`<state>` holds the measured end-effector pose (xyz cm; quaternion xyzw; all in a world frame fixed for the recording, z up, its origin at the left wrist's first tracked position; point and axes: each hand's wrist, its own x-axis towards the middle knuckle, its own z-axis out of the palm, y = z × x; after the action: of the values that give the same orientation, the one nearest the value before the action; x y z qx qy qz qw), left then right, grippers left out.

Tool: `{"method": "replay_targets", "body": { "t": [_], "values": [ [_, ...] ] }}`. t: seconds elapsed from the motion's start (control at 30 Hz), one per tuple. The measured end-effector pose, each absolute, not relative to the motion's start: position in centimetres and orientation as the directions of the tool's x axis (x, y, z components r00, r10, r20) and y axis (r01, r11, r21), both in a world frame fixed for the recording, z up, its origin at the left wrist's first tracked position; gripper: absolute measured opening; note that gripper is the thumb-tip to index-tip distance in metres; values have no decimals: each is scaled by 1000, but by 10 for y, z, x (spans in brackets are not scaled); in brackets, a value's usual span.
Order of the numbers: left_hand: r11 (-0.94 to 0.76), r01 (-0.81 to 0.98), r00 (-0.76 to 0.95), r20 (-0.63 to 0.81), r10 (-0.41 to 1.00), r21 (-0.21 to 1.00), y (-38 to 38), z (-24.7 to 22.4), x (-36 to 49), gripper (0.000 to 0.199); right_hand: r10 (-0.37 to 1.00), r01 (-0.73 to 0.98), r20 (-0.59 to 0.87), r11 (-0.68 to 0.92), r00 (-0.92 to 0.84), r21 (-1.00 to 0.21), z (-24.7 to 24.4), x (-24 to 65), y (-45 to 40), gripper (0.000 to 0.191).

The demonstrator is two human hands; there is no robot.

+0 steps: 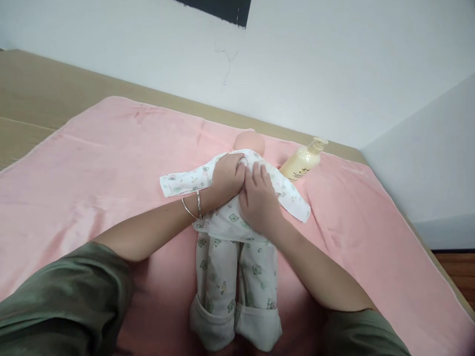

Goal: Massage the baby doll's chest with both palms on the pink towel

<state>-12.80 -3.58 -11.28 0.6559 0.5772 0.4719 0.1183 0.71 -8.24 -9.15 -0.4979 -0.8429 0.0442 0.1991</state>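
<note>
Shirt (232, 215) of white cloth, printed with bears, covers the smooth-headed doll (249, 142), which lies on a soft pink blanket (126, 138). On its chest, the left hand (229, 175) curls, pinching or not I cannot tell; the right hand (260, 200) rests, fingers slightly spread. Nearby is a glossy cream pump bottle (301, 162).

I have the bare left hand (228, 175) and bare right hand (260, 202) on the white printed cloth top (228, 217) of a pink-headed doll (249, 141). A pale-yellow pump bottle (300, 164) sits nearby on the pink plush blanket (129, 148).
</note>
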Motion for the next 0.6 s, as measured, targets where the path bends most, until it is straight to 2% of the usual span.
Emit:
{"method": "replay_targets", "body": {
  "t": [0.1, 0.2, 0.27, 0.33, 0.43, 0.53, 0.6],
  "values": [
    [-311, 616, -121, 477, 871, 724, -38, -115, -130, 42, 807, 773, 279, 585, -521, -248, -90, 3, -86, 62],
    [-349, 628, -100, 517, 850, 695, -39, -121, -133, 43, 770, 710, 205, 637, -604, -300, -89, 19, -52, 58],
    [-378, 643, -80, 550, 832, 666, -40, -126, -134, 43, 825, 755, 183, 564, -535, -335, -87, 31, -29, 59],
    [-393, 648, -79, 571, 817, 652, -39, -130, -135, 43, 908, 843, 164, 418, -385, -337, -86, 36, -20, 62],
    [-394, 638, -107, 584, 805, 661, -38, -133, -135, 41, 952, 926, 184, 285, -245, -246, -84, 26, -40, 62],
    [-388, 614, -131, 574, 808, 687, -39, -133, -136, 39, 885, 894, 272, 425, -378, -143, -85, 6, -80, 59],
    [-383, 585, -143, 556, 819, 715, -40, -132, -136, 40, 812, 820, 290, 557, -506, -128, -86, -2, -95, 59]
  ]
}}
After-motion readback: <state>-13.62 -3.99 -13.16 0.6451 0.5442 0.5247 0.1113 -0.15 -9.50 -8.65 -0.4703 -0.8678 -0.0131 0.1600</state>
